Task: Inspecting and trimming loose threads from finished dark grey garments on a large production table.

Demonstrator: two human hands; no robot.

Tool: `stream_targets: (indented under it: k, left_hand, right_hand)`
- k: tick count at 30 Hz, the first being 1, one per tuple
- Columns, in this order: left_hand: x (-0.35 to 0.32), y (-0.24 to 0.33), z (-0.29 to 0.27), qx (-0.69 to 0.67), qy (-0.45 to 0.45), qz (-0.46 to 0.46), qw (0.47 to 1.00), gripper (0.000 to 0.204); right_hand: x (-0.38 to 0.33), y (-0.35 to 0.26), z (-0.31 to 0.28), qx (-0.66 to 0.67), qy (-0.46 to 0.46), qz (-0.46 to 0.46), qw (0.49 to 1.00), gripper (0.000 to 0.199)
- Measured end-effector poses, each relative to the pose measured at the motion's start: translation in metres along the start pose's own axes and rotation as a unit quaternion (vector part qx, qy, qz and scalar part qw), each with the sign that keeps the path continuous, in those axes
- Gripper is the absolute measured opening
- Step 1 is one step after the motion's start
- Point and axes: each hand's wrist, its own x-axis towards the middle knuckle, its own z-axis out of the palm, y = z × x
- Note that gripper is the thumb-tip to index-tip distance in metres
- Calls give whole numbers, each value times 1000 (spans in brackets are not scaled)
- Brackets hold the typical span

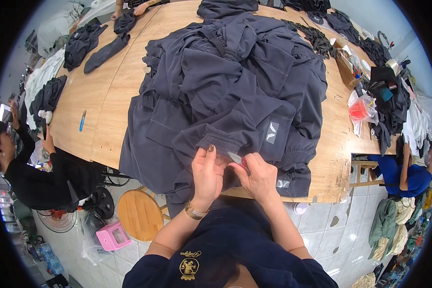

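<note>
One left hand (207,175) touches one garment (221,140); one right hand (259,174) holds one blade (234,157).

Dressed in dark navy shirt (264,261), short-sleeved, loose at hems above elbows. Marked on chest, toward left side, with round gold crest (189,269), animal-like figure inside, scalloped outline, small banner along bottom. Set close to crest, gold cursive lettering (191,253). Fitted at left wrist with gold-toned watch (196,211), metallic band, small face, details too small to tell. Painted dark brown and glossy on left hand (207,176): thumbnail (211,148).
</note>
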Motion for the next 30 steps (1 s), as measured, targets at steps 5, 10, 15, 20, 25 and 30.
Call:
stream_targets:
  k: [5,10,15,20,25,30]
  left_hand:
    - [0,1,2,-2,2,-3,1000,24]
    - [-1,1,4,-6,-3,0,1000,23]
    - [-2,-1,5,34,8,20,999,19]
    - [-7,-4,4,78,-11,29,996,19]
    - [-8,-4,-1,160,-23,42,986,23]
    - [-4,-2,1,112,-14,25,993,25]
  right_hand:
    - [0,4,3,-7,30,-27,999,36]
    - [0,3,2,54,47,30,997,27]
    - [12,-11,-6,201,136,66,968,31]
    - [14,2,-3,43,107,-127,985,34]
    - [19,3,-8,-47,94,-188,977,32]
    - [20,14,-6,10,126,-168,978,31]
